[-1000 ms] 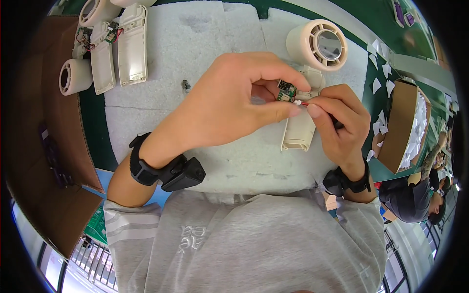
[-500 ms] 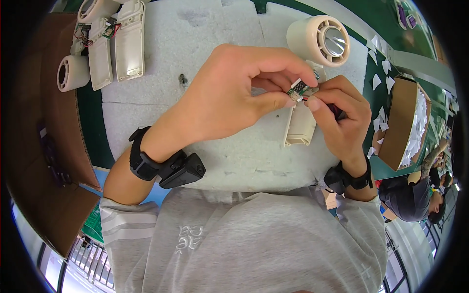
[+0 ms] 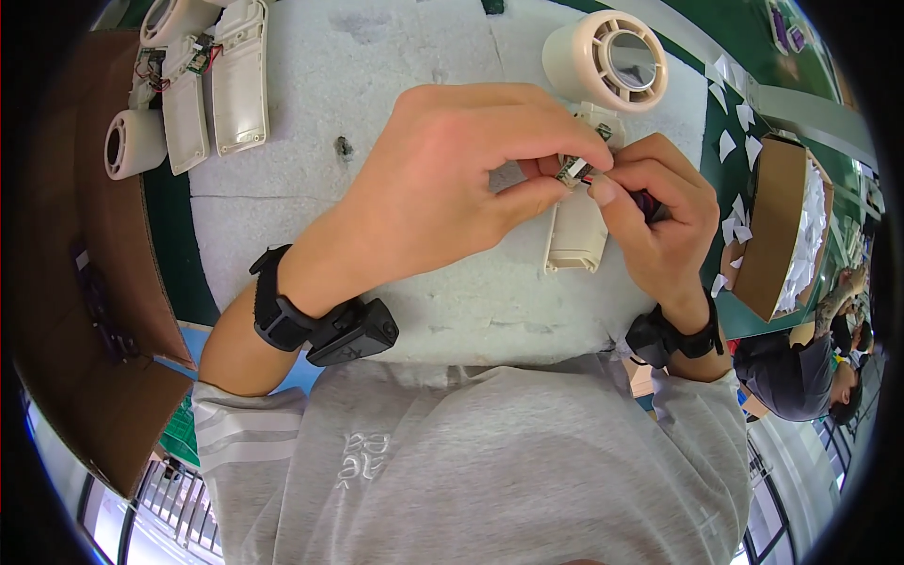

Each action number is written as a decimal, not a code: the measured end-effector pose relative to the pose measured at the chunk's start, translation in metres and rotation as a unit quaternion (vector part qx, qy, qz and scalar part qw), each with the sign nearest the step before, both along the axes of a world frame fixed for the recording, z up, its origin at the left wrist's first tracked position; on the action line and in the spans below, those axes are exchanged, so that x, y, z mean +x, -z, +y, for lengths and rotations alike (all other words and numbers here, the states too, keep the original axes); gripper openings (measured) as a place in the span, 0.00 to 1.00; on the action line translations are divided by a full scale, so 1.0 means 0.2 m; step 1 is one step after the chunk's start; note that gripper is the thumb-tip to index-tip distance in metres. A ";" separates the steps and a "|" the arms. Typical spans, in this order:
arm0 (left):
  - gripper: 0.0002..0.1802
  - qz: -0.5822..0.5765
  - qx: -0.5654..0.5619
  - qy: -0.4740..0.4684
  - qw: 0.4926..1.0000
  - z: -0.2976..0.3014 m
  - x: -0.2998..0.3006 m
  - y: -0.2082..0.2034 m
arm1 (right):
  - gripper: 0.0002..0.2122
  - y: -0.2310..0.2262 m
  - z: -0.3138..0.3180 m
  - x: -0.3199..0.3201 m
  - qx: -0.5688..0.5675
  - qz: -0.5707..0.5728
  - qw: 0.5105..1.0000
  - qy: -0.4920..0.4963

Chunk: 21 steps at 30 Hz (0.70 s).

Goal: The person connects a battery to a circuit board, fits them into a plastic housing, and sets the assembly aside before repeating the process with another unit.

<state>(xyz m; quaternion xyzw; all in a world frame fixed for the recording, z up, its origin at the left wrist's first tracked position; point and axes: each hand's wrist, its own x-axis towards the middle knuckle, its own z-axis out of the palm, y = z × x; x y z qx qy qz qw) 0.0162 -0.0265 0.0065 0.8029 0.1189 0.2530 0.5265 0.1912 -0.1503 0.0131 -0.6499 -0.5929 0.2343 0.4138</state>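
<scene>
My left hand (image 3: 471, 169) pinches a small green circuit board (image 3: 573, 171) between thumb and forefinger. Close against it, my right hand (image 3: 659, 212) is closed at the board's edge on thin red and black wires (image 3: 589, 178). A dark reddish bundle (image 3: 645, 204) shows inside the curled right fingers; its kind is unclear. Below both hands lies an open cream handle shell (image 3: 576, 240), its upper part partly covered by my fingers. Just beyond it is a round cream fan head (image 3: 617, 61) with a spoked rim and a shiny centre.
A white foam pad (image 3: 282, 169) covers the bench. At the far left lie more cream shells (image 3: 240, 94) with boards and wires, and another round head (image 3: 135, 143). Cardboard boxes stand left (image 3: 94, 235) and right (image 3: 767, 226); white scraps (image 3: 727, 144) lie near the right one. A person (image 3: 796, 372) is at far right.
The whole view has shifted slightly, moving the bench things up and left. The board has tilted a little between my fingers; both hands keep their grip.
</scene>
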 end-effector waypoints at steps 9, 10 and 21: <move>0.22 -0.009 -0.008 -0.035 0.999 -0.02 0.02 0.02 | 0.04 0.04 0.01 0.03 0.093 -0.051 0.990 -0.091; 0.22 -0.003 0.010 -0.038 0.999 -0.03 0.02 0.02 | 0.06 0.04 0.00 0.01 0.087 -0.017 0.995 -0.046; 0.21 0.022 0.032 -0.064 0.997 -0.05 0.02 0.02 | 0.18 0.03 0.00 -0.04 0.083 -0.063 0.993 0.054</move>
